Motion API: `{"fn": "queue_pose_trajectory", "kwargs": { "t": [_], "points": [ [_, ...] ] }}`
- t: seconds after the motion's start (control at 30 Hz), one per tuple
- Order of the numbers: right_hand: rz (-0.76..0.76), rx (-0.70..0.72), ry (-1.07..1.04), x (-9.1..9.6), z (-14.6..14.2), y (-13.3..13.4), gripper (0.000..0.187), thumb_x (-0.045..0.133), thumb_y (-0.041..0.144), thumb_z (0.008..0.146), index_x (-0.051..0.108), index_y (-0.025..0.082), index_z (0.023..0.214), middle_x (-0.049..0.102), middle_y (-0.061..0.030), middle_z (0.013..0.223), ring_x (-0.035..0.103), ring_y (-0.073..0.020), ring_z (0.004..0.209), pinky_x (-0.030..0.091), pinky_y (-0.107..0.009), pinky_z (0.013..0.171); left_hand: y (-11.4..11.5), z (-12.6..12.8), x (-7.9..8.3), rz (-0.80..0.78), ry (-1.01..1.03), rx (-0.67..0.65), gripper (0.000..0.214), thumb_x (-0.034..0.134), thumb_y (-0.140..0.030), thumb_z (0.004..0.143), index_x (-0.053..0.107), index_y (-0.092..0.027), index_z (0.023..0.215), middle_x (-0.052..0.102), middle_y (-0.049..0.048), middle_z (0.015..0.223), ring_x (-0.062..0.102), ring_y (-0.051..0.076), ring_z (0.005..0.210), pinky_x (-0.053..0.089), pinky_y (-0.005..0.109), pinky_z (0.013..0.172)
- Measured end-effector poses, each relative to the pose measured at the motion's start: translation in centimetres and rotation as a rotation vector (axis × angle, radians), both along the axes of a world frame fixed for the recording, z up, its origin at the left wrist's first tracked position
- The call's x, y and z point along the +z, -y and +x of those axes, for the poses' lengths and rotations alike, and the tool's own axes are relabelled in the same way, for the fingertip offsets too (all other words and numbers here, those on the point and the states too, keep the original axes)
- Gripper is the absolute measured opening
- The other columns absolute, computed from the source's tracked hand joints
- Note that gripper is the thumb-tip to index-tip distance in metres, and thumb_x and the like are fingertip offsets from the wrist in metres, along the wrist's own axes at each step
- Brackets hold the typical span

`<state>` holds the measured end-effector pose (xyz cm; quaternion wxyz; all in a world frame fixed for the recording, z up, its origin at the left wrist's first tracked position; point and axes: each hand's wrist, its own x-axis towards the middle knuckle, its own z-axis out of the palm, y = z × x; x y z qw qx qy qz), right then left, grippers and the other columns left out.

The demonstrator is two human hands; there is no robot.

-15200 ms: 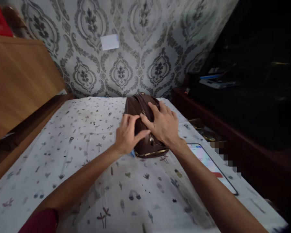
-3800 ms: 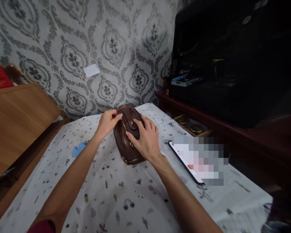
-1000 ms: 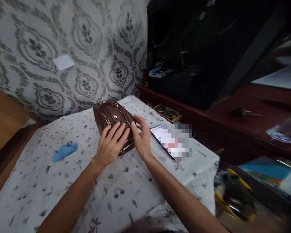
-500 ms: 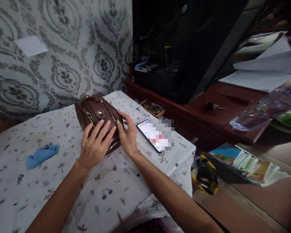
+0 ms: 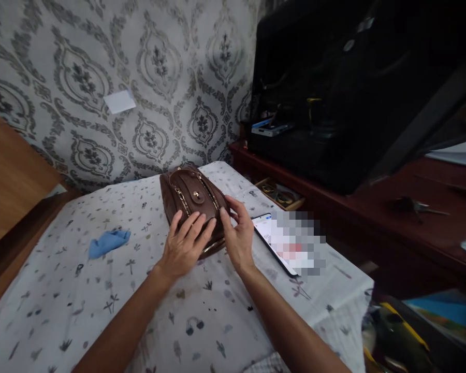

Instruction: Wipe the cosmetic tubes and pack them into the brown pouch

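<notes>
A brown leather handbag [image 5: 188,194] with gold zippers, a gold clasp and a short handle lies on the cloth-covered table. My left hand [image 5: 184,246] rests on its near part, fingers spread over the leather. At the bag's right side is my right hand [image 5: 238,235], its thumb on the edge and its fingers bent against the side, partly hidden. A phone [image 5: 277,243] with a lit screen, partly blurred out, lies just right of my right hand. Further left, a crumpled blue cloth [image 5: 109,242] lies apart from both hands.
A white patterned cloth [image 5: 151,311] covers the table. Behind it is a patterned wall with a white paper [image 5: 119,101]. On the right, a dark red cabinet [image 5: 396,228] bears a large black television [image 5: 334,67] and keys [image 5: 415,206]. A small open box [image 5: 279,194] sits beside the table.
The view has swung left, so everything appears further right and a brown wooden panel shows at the left. Both hands stay on the handbag in nearly the same pose.
</notes>
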<state>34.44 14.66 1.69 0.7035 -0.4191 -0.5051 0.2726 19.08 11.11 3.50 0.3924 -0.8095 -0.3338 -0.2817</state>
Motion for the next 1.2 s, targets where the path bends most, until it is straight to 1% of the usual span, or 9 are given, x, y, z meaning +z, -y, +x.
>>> {"fn": "queue_pose_trajectory", "kwargs": {
  "t": [0.27,0.43,0.53,0.67,0.73,0.83,0.93,1.03,1.2],
  "points": [
    [0.018,-0.010,0.179,-0.3,0.0,0.3,0.044,0.055,0.041,0.097,0.057,0.024,0.138,0.062,-0.0121,0.142,0.056,-0.0257,0.133,0.041,-0.054,0.116,-0.3,-0.8,-0.4,-0.019,0.025,-0.058,0.031,0.058,-0.017,0.096,0.068,-0.020,0.125,0.074,0.0102,0.122,0.064,0.022,0.124,0.030,0.049,0.124],
    [0.029,-0.043,0.394,-0.8,-1.1,0.6,0.057,0.046,0.047,0.101,0.040,0.024,0.153,0.040,-0.0154,0.161,0.036,-0.0292,0.150,0.032,-0.060,0.121,0.3,-1.2,0.7,-0.090,0.068,-0.157,0.029,0.054,-0.018,0.097,0.065,-0.019,0.124,0.072,0.0109,0.122,0.064,0.023,0.123,0.039,0.048,0.119],
    [0.004,-0.079,0.463,-1.0,-1.6,0.5,0.059,0.039,0.049,0.103,0.036,0.024,0.155,0.032,-0.0169,0.164,0.029,-0.0310,0.153,0.032,-0.062,0.120,0.2,-1.8,1.6,-0.174,0.325,-0.166,0.031,0.055,-0.023,0.098,0.059,-0.019,0.128,0.066,0.0128,0.125,0.058,0.025,0.127,0.045,0.047,0.113],
    [0.000,-0.095,0.477,-1.1,-1.9,0.4,0.061,0.037,0.053,0.102,0.034,0.024,0.156,0.030,-0.0182,0.162,0.028,-0.0327,0.153,0.032,-0.063,0.119,-2.2,-2.9,3.4,-0.356,0.875,0.062,0.035,0.055,-0.040,0.098,0.056,-0.019,0.126,0.060,0.0136,0.123,0.056,0.024,0.121,0.049,0.040,0.100],
    [0.002,-0.087,0.478,-1.1,-1.9,0.4,0.065,0.040,0.056,0.100,0.032,0.025,0.156,0.029,-0.0185,0.162,0.027,-0.0340,0.153,0.033,-0.064,0.118,-4.1,-3.3,4.5,-0.530,1.068,0.099,0.036,0.057,-0.048,0.095,0.060,-0.019,0.116,0.062,0.0103,0.114,0.059,0.022,0.109,0.049,0.035,0.091],
    [0.004,-0.060,0.495,-1.2,-1.8,0.5,0.079,0.049,0.066,0.093,0.028,0.025,0.158,0.024,-0.0197,0.163,0.026,-0.0382,0.152,0.035,-0.066,0.116,-6.7,-3.7,6.2,-0.770,1.219,0.046,0.033,0.067,-0.047,0.083,0.064,-0.017,0.094,0.063,0.0033,0.088,0.058,0.017,0.084,0.047,0.030,0.079],
    [0.011,-0.054,0.517,-1.4,-1.8,0.4,0.095,0.058,0.074,0.085,0.024,0.025,0.159,0.023,-0.0212,0.163,0.027,-0.0420,0.151,0.036,-0.068,0.113,-8.0,-3.5,7.5,-0.881,1.257,-0.029,0.025,0.073,-0.039,0.073,0.063,-0.017,0.078,0.058,-0.0014,0.071,0.054,0.015,0.071,0.044,0.027,0.070],
    [0.020,-0.081,0.521,-1.5,-1.9,0.3,0.100,0.061,0.077,0.081,0.024,0.027,0.159,0.026,-0.0211,0.161,0.029,-0.0429,0.150,0.038,-0.069,0.112,-8.0,-3.1,7.9,-0.888,1.234,-0.060,0.017,0.070,-0.033,0.073,0.062,-0.018,0.076,0.058,-0.0020,0.069,0.053,0.015,0.071,0.044,0.026,0.069],
    [0.022,-0.101,0.511,-1.5,-2.1,0.2,0.099,0.060,0.076,0.081,0.025,0.026,0.158,0.027,-0.0217,0.160,0.029,-0.0426,0.149,0.037,-0.068,0.112,-5.8,-2.6,6.1,-0.736,1.088,-0.035,0.023,0.065,-0.033,0.084,0.063,-0.020,0.104,0.064,0.0056,0.103,0.060,0.020,0.098,0.049,0.032,0.085]
  ]
}}
